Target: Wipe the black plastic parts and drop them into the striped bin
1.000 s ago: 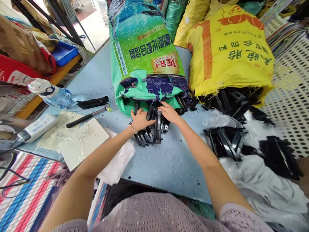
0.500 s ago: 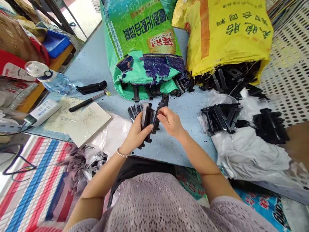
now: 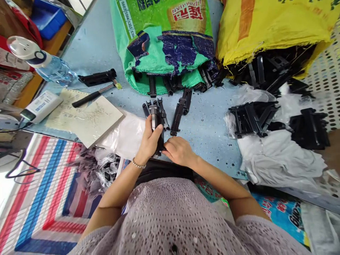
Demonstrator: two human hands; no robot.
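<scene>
My left hand (image 3: 149, 141) is closed around a few long black plastic parts (image 3: 155, 110), thumb on top, holding them upright near the table's front edge. Beside their lower end is my right hand (image 3: 180, 151), its fingers curled and pinching at the bottom of the same parts; the exact grip is hidden under the fingers. More black plastic parts (image 3: 164, 117) stick out just behind the left hand. A pair of similar black pieces (image 3: 181, 111) lies on the blue table (image 3: 209, 131), a little beyond my right hand and apart from it.
A green sack (image 3: 170, 63) and a yellow sack (image 3: 265, 32) spill black parts at the back. Bagged black parts (image 3: 252, 118) and white cloth (image 3: 278, 156) lie right. At left are a water bottle (image 3: 53, 69), a black-handled tool (image 3: 87, 99), cardboard (image 3: 98, 120) and a white device (image 3: 42, 106).
My right hand has let go of the black pieces at the right, which now lie on the table, and moved down toward me to the lower end of the left hand's parts. The view has shifted.
</scene>
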